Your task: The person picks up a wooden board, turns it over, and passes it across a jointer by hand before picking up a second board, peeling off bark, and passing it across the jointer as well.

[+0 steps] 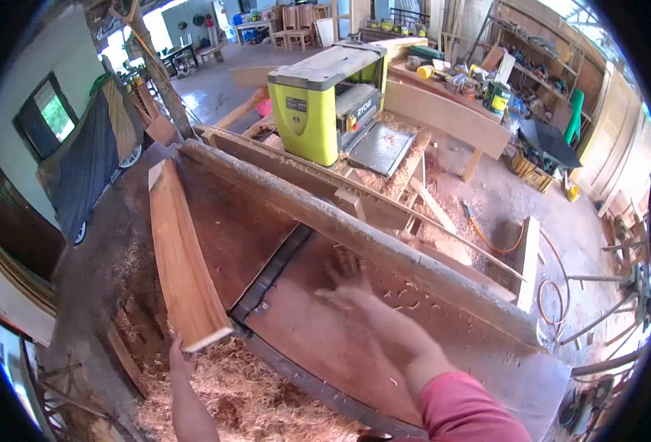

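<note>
My left hand (180,352) cups the near end of the plank (182,258), fingers curled under its cut edge; the plank stands on edge along the left side of the worktop (318,331). It looks stiff, long and fairly heavy, so I judge it wants a second grip farther up. Its face is pale orange, smooth and freshly cut. My right hand (347,287) lies spread and blurred over the worktop, holding nothing.

Open daylit workshop: concrete floor (215,85), cluttered shelves (539,66), perhaps chairs (296,22) beyond.
</note>
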Tool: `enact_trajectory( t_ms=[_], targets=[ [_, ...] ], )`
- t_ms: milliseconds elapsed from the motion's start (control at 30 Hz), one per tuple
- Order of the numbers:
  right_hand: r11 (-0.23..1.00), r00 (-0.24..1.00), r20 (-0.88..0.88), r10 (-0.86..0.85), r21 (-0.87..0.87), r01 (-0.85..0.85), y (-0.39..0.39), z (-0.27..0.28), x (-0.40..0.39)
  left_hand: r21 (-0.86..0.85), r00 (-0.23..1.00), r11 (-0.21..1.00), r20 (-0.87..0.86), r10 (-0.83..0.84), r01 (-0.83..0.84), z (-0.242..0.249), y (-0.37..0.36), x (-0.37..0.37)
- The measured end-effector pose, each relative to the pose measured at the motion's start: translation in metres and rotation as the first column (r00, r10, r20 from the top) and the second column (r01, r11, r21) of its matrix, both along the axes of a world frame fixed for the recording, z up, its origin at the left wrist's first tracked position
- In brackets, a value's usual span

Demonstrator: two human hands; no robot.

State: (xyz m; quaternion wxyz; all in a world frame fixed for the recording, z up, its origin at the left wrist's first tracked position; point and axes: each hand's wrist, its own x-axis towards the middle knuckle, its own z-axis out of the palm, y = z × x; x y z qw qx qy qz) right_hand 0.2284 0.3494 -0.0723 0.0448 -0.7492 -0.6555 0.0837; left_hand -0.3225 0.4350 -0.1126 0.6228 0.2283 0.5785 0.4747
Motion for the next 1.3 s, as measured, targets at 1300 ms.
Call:
enact_trajectory(
  t_ms=[1300],
  targets=[
    [0.678, -0.475, -0.746, -0.467, -0.646, 0.349, -0.568, -0.118, -0.235, -0.366, 0.533, 0.831, -0.641, -0.552, 0.42, 0.19, -0.915, 0.022]
  ],
)
